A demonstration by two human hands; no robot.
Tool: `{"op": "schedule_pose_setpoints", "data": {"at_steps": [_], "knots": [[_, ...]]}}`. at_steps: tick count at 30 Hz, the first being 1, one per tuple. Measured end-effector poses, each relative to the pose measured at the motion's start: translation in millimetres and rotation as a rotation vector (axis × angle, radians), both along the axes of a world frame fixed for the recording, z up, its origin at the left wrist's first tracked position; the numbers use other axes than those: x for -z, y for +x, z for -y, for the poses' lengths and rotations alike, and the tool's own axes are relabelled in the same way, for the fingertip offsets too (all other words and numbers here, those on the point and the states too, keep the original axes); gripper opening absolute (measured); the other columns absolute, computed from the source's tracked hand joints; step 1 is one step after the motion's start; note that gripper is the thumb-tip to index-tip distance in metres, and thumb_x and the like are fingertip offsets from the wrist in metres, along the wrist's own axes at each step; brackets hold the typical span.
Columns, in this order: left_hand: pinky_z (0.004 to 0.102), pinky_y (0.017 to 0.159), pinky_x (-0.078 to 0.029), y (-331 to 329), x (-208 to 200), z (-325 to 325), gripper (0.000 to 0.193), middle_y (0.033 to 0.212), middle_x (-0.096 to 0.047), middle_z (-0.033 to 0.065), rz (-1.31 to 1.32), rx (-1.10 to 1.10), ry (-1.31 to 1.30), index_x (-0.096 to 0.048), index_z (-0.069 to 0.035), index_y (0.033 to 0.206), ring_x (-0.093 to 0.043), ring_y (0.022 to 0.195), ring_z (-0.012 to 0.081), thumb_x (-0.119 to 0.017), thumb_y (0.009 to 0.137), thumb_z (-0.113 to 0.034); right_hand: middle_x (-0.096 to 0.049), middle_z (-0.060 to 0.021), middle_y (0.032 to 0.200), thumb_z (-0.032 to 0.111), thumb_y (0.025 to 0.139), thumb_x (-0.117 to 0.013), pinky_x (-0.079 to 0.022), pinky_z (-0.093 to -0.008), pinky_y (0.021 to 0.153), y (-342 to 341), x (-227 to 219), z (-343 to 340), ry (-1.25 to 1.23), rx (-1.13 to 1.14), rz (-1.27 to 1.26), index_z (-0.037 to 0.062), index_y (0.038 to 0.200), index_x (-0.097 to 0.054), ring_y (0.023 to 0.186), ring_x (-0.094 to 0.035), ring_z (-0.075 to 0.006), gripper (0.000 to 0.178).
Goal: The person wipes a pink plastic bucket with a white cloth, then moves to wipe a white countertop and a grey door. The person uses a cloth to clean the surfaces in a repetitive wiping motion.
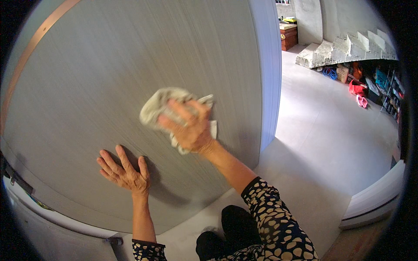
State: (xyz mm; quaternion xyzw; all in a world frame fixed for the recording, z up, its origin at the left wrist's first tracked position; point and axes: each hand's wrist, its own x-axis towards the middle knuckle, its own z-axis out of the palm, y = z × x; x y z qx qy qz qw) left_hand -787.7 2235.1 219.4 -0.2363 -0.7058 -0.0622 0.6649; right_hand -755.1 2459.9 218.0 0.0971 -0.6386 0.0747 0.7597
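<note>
A large grey wood-grain door [209, 56] stands swung open in front of me. My right hand [191, 128] presses a pale, crumpled cloth [159, 102] against its surface, fingers bent over the fabric; hand and cloth are slightly blurred. Lower and to the left, my left hand [125, 172] rests on the same door with its fingers spread, holding nothing. Both forearms come from dark sleeves with cream spots.
Past the door's edge [266, 74], a light floor [313, 130] runs toward concrete stairs [335, 50]. Beneath them are pink shoes [362, 101], a red bag [357, 88] and a loaded rack [391, 100]. A brown wooden cabinet [288, 37] stands farther back. A door stop [114, 240] is at lower left.
</note>
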Motion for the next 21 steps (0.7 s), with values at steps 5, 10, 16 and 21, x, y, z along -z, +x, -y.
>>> {"op": "schedule_pose_setpoints", "data": {"at_steps": [5, 10, 16, 21], "knots": [[0.0467, 0.117, -0.003, -0.7, 2.7, 4.5, 0.061, 0.154, -0.023, 0.0166, -0.001, -0.014, -0.014, -0.043, -0.016, 0.142, -0.014, 0.145, 0.0334, -0.044, 0.094, -0.052, -0.045, -0.0111, 0.140, 0.007, 0.077, -0.061, -0.029, -0.0448, 0.101, 2.7, -6.0, -65.1, -0.269, 0.137, 0.020, 0.0177, 0.134, -0.052, 0.121, -0.039, -0.0311, 0.059], [0.0470, 0.117, -0.003, -3.8, 2.1, 5.1, 0.060, 0.154, -0.024, 0.0177, -0.030, -0.008, -0.014, -0.044, -0.013, 0.141, -0.015, 0.144, 0.0337, -0.045, 0.093, -0.049, -0.041, -0.0167, 0.140, 0.015, 0.086, -0.052, -0.026, -0.0501, 0.106, 4.7, 47.0, -116.2, -1.021, 0.001, 0.000, 0.0136, 0.142, -0.041, 0.130, -0.032, -0.0334, 0.057], [0.0438, 0.117, -0.004, -0.5, -4.3, 0.1, 0.059, 0.154, -0.024, 0.0184, -0.055, 0.000, -0.036, -0.044, -0.013, 0.142, -0.015, 0.144, 0.0337, -0.044, 0.094, -0.048, -0.047, -0.0174, 0.136, 0.018, 0.085, -0.053, -0.028, -0.0517, 0.104, 10.6, 119.0, -150.4, -1.544, -0.064, -0.123, 0.0098, 0.141, -0.042, 0.124, -0.042, -0.0373, 0.058], [0.0439, 0.117, -0.004, 1.3, -3.8, 0.2, 0.059, 0.153, -0.024, 0.0184, -0.048, -0.010, -0.026, -0.043, -0.013, 0.142, -0.016, 0.144, 0.0337, -0.044, 0.094, -0.048, -0.042, -0.0215, 0.139, 0.013, 0.085, -0.053, -0.025, -0.0504, 0.108, 13.4, 98.0, -127.9, -1.375, -0.191, -0.167, 0.0067, 0.145, -0.034, 0.130, -0.036, -0.0381, 0.063]]}}
